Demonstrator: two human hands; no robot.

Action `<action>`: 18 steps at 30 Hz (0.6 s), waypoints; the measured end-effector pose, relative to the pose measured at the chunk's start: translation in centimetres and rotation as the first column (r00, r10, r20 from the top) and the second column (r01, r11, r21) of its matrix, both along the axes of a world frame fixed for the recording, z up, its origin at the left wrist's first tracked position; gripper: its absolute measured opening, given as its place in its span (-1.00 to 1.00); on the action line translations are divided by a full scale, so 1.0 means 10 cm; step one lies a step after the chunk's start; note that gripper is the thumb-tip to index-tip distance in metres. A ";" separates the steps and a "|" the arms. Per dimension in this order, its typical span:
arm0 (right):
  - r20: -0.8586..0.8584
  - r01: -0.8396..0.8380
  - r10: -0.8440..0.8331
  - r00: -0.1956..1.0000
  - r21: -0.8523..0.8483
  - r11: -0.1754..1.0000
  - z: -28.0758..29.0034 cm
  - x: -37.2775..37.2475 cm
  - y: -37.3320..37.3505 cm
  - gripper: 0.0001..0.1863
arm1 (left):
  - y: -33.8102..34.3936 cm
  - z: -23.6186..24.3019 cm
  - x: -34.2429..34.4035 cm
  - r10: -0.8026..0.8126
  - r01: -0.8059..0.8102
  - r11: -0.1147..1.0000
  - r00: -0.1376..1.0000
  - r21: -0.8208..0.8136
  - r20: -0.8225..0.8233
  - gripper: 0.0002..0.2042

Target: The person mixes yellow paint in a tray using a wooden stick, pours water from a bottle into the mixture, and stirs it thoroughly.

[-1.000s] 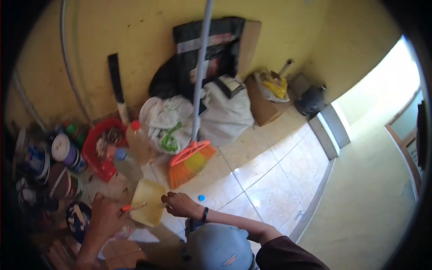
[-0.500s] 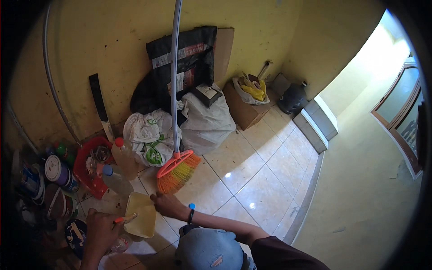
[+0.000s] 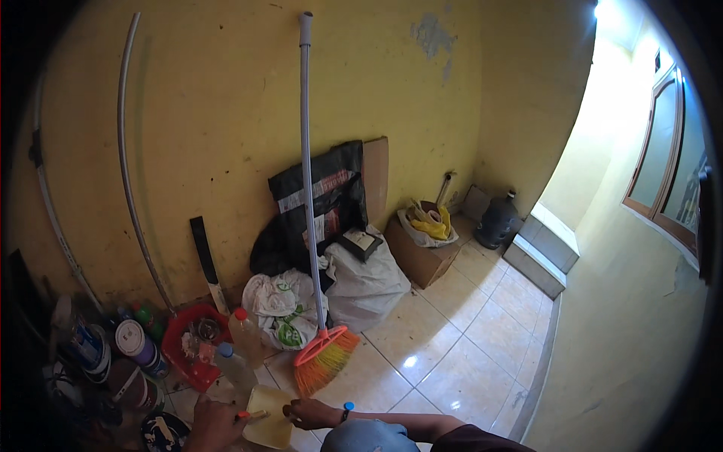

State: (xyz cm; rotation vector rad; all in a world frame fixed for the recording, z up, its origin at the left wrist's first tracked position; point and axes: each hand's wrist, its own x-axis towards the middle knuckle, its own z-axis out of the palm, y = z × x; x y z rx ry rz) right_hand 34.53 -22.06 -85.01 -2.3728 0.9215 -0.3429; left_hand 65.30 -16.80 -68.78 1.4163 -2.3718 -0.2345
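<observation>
At the lower edge my left hand [image 3: 215, 424] is closed on a small brush-like tool [image 3: 258, 415] with an orange-red part and a pale end; its exact kind is unclear. The pale end reaches over a pale yellow rectangular tub [image 3: 271, 437]. My right hand [image 3: 315, 414], a blue-buttoned band on its wrist, grips the tub's right rim. Just beyond the tub stand a clear bottle with a blue cap [image 3: 235, 365] and a red-capped bottle [image 3: 245, 335]. My grey-blue knee [image 3: 369, 437] shows beside my right forearm.
A broom [image 3: 325, 354] with orange and yellow bristles leans on the yellow wall. Left of it are a red dustpan [image 3: 184, 361] and several paint cans [image 3: 135, 343]. White sacks [image 3: 369, 282], a cardboard box [image 3: 425, 260], a dark water jug [image 3: 497, 222] and tiled steps [image 3: 538, 256] stand farther back.
The view has tilted up, so the hands, tub and floor things sit lower in the picture and more wall shows. Both hands keep their holds.
</observation>
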 end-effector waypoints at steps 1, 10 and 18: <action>-0.061 0.004 -0.002 0.998 0.030 1.000 0.11 -0.06 -0.01 -0.73 | -0.01 0.01 -0.03 -0.039 0.039 0.999 0.999 -0.030 -0.004 -0.77; -0.084 0.094 -0.091 0.992 0.026 0.995 0.07 0.10 0.11 -0.78 | 0.08 0.34 -0.09 -0.029 0.018 0.994 0.994 0.105 0.105 -0.82; -0.107 0.187 -0.191 0.976 -0.045 0.981 0.23 0.06 0.02 -0.78 | 0.14 0.44 -0.07 -0.048 0.044 0.997 0.996 0.067 0.073 -0.83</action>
